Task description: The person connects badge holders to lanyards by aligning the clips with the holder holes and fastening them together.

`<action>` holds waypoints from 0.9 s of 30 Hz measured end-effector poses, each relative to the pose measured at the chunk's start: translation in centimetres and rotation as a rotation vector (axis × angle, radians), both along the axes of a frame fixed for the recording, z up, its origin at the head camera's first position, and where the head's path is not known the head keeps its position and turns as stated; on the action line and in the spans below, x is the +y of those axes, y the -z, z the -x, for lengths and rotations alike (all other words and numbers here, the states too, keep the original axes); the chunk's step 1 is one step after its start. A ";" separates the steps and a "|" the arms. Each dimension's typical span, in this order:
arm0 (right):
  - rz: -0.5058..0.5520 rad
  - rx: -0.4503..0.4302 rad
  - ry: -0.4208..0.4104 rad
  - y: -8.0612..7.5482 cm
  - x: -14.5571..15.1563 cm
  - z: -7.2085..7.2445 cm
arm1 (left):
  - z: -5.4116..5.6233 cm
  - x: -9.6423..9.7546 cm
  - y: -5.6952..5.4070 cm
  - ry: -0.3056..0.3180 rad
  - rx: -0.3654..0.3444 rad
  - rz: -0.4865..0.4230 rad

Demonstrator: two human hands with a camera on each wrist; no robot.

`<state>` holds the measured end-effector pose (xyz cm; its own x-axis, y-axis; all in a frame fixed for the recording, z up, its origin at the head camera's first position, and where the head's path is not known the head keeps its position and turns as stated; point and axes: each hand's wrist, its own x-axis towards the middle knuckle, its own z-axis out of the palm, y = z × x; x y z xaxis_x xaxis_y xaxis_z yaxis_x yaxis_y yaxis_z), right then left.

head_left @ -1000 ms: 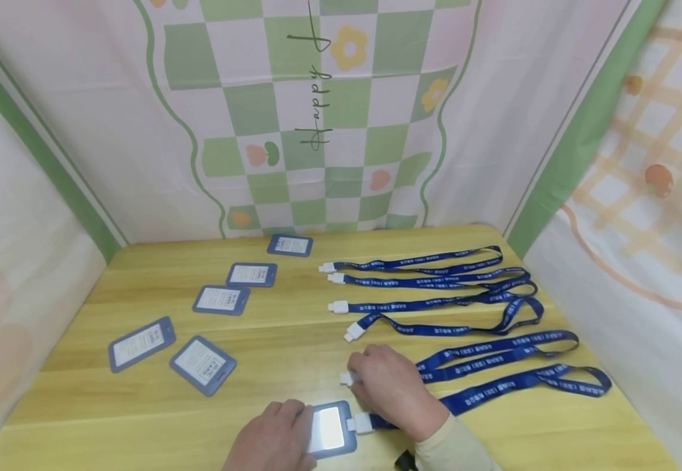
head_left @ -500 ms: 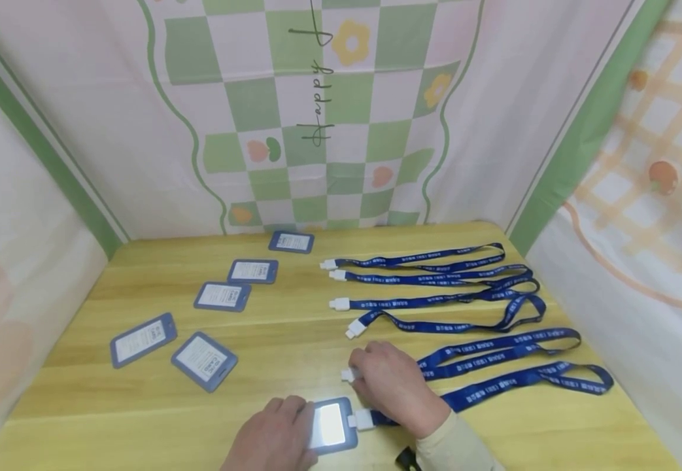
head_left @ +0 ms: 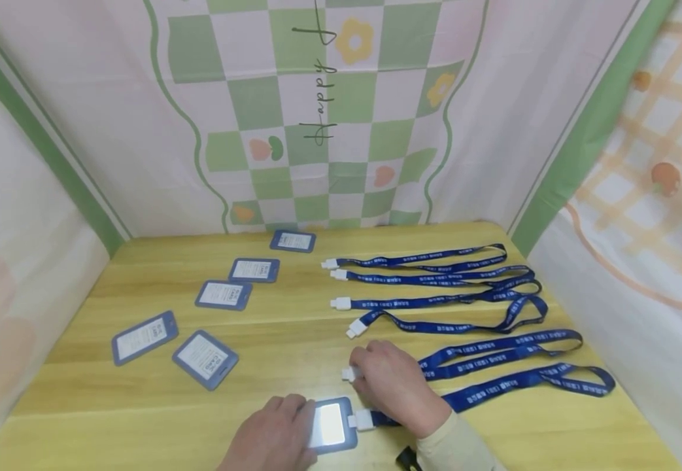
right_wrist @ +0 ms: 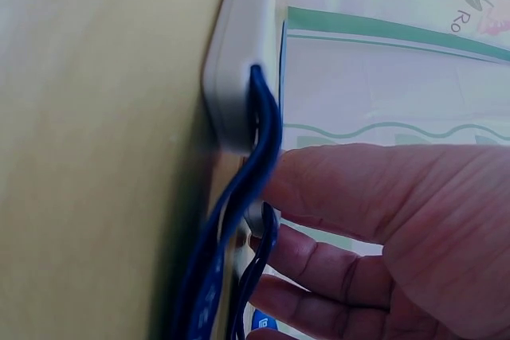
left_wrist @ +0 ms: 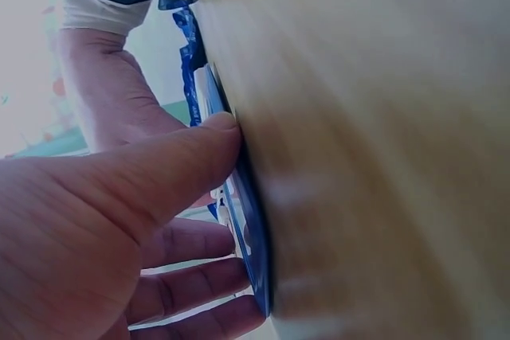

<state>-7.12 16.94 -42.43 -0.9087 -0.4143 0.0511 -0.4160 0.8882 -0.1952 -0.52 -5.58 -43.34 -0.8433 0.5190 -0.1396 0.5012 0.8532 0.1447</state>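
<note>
On the left of the wood-grain tabletop (head_left: pixel 293 320), five rectangular blue card holders (head_left: pixel 205 359) are scattered; on the right, six navy-blue fabric lanyards (head_left: pixel 411 303) are laid; near centre, another card holder (head_left: pixel 333 425) is set against the nearest lanyard's white clip (head_left: pixel 364 420).

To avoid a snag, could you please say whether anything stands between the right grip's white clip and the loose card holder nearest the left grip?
Nothing visible does: only tabletop shows between the white clip and that card holder; the left grip lies outside that gap.
</note>
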 end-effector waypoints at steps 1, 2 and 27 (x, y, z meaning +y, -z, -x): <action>-0.002 0.005 0.002 0.0 0.0 0.0 | 0.0 0.0 0.0 0.002 0.007 -0.005; -0.004 0.009 0.003 0.0 0.0 0.0 | 0.0 -0.1 0.0 0.003 0.014 -0.008; -0.029 -0.040 -0.006 -0.2 -0.6 0.2 | 0.2 -1.6 -0.8 -0.009 0.031 -0.039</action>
